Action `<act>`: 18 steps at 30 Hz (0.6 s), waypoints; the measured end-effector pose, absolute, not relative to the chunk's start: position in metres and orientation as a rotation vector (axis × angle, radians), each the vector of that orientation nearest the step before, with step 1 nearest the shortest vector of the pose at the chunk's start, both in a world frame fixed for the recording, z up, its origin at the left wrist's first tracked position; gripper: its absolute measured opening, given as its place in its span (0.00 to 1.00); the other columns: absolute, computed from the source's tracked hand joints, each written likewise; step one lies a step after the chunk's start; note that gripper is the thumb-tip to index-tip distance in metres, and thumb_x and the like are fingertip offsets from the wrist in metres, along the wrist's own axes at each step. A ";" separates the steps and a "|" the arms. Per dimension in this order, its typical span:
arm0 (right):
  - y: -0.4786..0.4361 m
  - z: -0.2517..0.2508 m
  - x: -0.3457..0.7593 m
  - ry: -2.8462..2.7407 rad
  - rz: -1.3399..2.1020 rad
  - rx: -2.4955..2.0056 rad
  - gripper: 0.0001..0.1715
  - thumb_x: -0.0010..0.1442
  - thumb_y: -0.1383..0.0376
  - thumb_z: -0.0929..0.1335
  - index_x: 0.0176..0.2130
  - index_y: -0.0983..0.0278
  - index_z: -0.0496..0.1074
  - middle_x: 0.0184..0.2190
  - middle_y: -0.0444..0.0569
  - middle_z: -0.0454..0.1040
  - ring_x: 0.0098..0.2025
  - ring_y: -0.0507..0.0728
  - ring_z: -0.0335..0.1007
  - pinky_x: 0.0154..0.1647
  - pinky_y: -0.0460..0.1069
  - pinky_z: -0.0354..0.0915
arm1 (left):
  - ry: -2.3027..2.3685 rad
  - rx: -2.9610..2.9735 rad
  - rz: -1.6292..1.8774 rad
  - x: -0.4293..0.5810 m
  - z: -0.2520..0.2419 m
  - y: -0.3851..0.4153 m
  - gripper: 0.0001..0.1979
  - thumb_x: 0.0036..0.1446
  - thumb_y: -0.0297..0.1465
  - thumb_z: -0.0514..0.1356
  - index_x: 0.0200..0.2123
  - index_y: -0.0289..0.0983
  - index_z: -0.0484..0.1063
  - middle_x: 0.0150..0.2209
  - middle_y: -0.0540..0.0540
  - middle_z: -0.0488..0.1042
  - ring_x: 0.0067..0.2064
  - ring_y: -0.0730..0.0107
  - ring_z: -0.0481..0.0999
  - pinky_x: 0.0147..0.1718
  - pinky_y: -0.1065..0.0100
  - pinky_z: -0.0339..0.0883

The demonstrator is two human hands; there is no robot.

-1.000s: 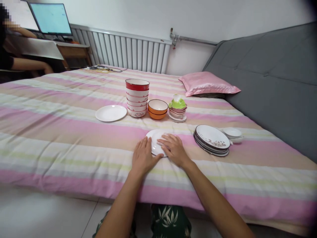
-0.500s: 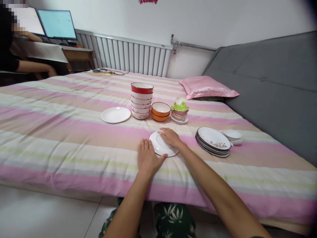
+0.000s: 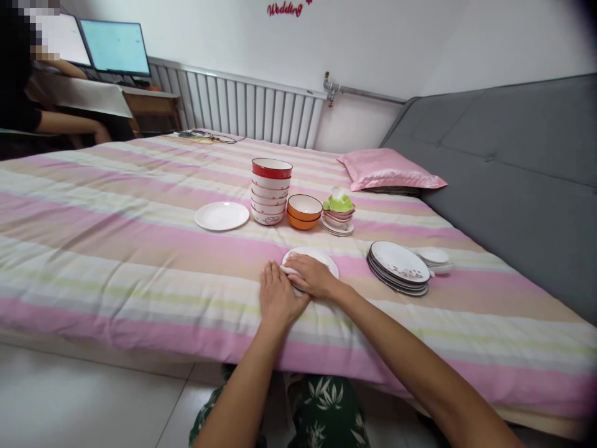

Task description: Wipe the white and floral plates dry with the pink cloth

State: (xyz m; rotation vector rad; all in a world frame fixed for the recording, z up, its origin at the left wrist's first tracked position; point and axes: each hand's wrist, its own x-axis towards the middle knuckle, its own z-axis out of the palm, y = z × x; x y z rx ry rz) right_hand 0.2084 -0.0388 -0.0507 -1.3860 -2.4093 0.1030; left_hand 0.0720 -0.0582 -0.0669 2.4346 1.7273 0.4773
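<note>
A white plate (image 3: 330, 262) lies on the striped bedsheet in front of me, partly covered by both hands. My left hand (image 3: 280, 295) rests along its left and near edge, fingers stretched side by side and thumb at the rim, holding it. Over the plate is my right hand (image 3: 313, 275), its fingers bent down on a white cloth (image 3: 290, 270). Only a small piece of that cloth shows at the fingertips, close to my left fingers. The right hand hides much of the plate's middle.
Behind the plate stand tall stacked bowls (image 3: 269, 208), orange bowls (image 3: 303, 221) and small stacked dishes (image 3: 338, 218). Another white plate (image 3: 222, 216) lies left. Stacked patterned plates (image 3: 398, 264) and small white dishes (image 3: 435, 256) sit right. Farther off are a pillow (image 3: 389, 169) and a seated person (image 3: 18, 93).
My right hand has moved left and nearer across the plate, from its far right side to beside my left hand. The left hand stays at the rim. The view has shifted slightly.
</note>
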 end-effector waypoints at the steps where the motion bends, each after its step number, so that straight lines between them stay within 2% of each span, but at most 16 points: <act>1: -0.044 -0.051 0.209 -2.406 0.099 -1.373 0.21 0.62 0.61 0.62 0.53 0.66 0.68 0.54 0.53 0.70 0.60 0.57 0.59 0.63 0.54 0.52 | 1.722 2.438 0.471 0.071 -0.066 -0.059 0.46 0.48 0.47 0.52 0.61 0.18 0.52 0.64 0.27 0.51 0.67 0.49 0.46 0.64 0.56 0.38; 4: -0.063 -0.050 0.213 -2.382 0.095 -1.334 0.20 0.62 0.61 0.62 0.52 0.65 0.69 0.54 0.54 0.69 0.61 0.58 0.59 0.63 0.55 0.53 | 1.689 2.449 0.441 0.068 -0.066 -0.060 0.46 0.48 0.48 0.51 0.62 0.19 0.51 0.65 0.28 0.50 0.67 0.51 0.46 0.64 0.57 0.38; 7: -0.082 -0.050 0.220 -2.362 0.140 -1.349 0.19 0.63 0.61 0.61 0.52 0.60 0.69 0.56 0.51 0.67 0.62 0.57 0.57 0.62 0.56 0.53 | 1.658 2.458 0.425 0.066 -0.067 -0.060 0.50 0.47 0.53 0.51 0.62 0.18 0.50 0.65 0.28 0.50 0.67 0.50 0.46 0.64 0.56 0.37; 12: -0.103 -0.059 0.230 -2.174 0.139 -1.633 0.22 0.65 0.59 0.58 0.57 0.54 0.64 0.62 0.47 0.60 0.64 0.60 0.51 0.61 0.63 0.50 | 1.633 2.476 0.478 0.065 -0.070 -0.059 0.59 0.41 0.62 0.52 0.62 0.18 0.50 0.64 0.27 0.50 0.67 0.47 0.46 0.64 0.55 0.38; 14: -0.103 -0.067 0.233 -2.057 0.106 -1.737 0.23 0.65 0.60 0.57 0.58 0.56 0.62 0.62 0.49 0.59 0.64 0.61 0.50 0.62 0.64 0.49 | 1.631 2.476 0.478 0.065 -0.070 -0.059 0.60 0.39 0.62 0.54 0.62 0.19 0.50 0.64 0.26 0.50 0.67 0.47 0.46 0.64 0.55 0.38; 18: -0.086 -0.085 0.239 -1.746 0.088 -1.878 0.27 0.64 0.61 0.55 0.58 0.68 0.61 0.61 0.58 0.60 0.64 0.60 0.51 0.64 0.60 0.48 | 1.632 2.465 0.461 0.066 -0.068 -0.060 0.61 0.38 0.61 0.56 0.62 0.18 0.49 0.65 0.26 0.49 0.67 0.46 0.45 0.64 0.55 0.37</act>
